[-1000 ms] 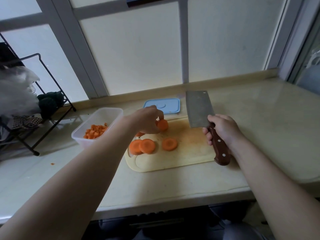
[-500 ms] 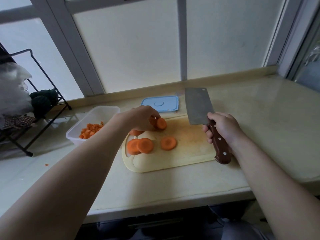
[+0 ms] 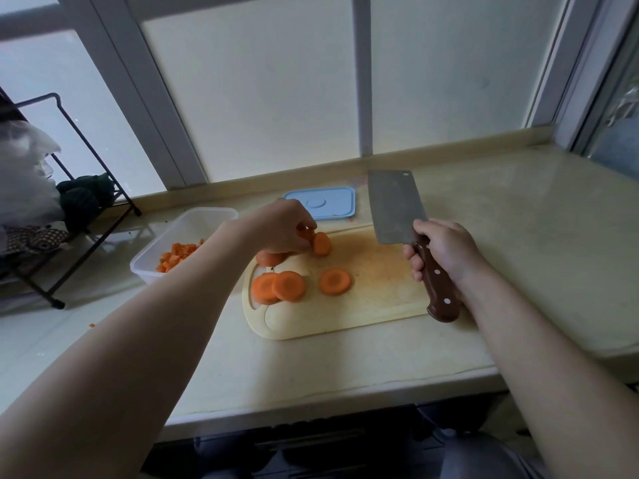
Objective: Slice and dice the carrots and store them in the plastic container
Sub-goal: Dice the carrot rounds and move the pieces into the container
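The left hand (image 3: pixel 283 224) reaches over the far left part of the cutting board (image 3: pixel 380 285) and pinches carrot rounds (image 3: pixel 321 243) between curled fingers and thumb. One round tilts on edge against the board, but I cannot tell how many it holds. The right hand (image 3: pixel 446 250) is clenched round the wooden handle of a cleaver (image 3: pixel 394 205), whose blade appears lifted off the board, with its flat side showing and its tip pointing away past the board's far edge. An overlapping pair of rounds (image 3: pixel 278 286) lies flat near the board's left end, with a single round (image 3: pixel 334 281) just beside it and a thicker carrot piece (image 3: pixel 271 258) half hidden under the left hand. On the worktop (image 3: pixel 345 361) left of the board stands the open plastic container (image 3: pixel 193 223), already holding diced carrot (image 3: pixel 176 255). Its blue lid (image 3: pixel 320 203) lies flat behind the board. The slicing looks done, and the step in hand seems to be gathering rounds for dicing. The next move likely calls for laying them flat on the board's bare middle, tucking the fingertips back, and bringing the cleaver down in strips and then crosswise. The dice would then go into the container.
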{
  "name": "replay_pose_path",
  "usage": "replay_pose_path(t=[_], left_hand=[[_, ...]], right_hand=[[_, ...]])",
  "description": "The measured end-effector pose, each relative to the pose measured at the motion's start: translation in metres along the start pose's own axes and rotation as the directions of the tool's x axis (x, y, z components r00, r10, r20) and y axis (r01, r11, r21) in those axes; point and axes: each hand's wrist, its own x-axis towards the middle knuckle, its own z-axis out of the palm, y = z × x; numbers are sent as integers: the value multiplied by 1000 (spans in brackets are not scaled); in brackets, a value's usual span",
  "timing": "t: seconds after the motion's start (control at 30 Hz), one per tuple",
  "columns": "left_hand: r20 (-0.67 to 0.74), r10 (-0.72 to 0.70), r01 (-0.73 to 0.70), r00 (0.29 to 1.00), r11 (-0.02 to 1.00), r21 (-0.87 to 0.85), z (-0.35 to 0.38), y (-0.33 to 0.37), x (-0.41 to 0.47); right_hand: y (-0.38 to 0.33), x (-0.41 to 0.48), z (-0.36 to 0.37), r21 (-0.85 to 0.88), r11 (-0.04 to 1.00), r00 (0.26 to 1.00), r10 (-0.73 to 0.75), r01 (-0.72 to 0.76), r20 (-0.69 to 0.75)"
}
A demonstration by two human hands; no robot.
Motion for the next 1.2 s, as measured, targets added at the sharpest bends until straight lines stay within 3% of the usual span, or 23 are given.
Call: replay_pose_path(t=[0.3, 0.57, 0.83, 0.97, 1.2], left_hand=[[-132, -48, 6, 990, 952, -306, -11, -7, -11], [-183, -99, 24, 978, 928, -371, -9, -4, -16], [-161, -83, 41, 984, 967, -250, -8, 2, -15], [-279, -104, 9, 955, 947, -322, -13, 13, -15], [-293, -95, -47, 951, 895, -443, -2, 53, -14]], right_hand=[[2, 2, -2, -1, 1000, 1000, -2, 2, 1], [2, 2, -1, -4, 1000, 1000, -5, 5, -4], [1, 2, -2, -7, 1000, 1000, -9, 9, 0], [2, 3, -1, 0, 1000, 1000, -4, 4, 0], [-1, -2, 0, 19, 1000, 1000, 9, -9, 1]])
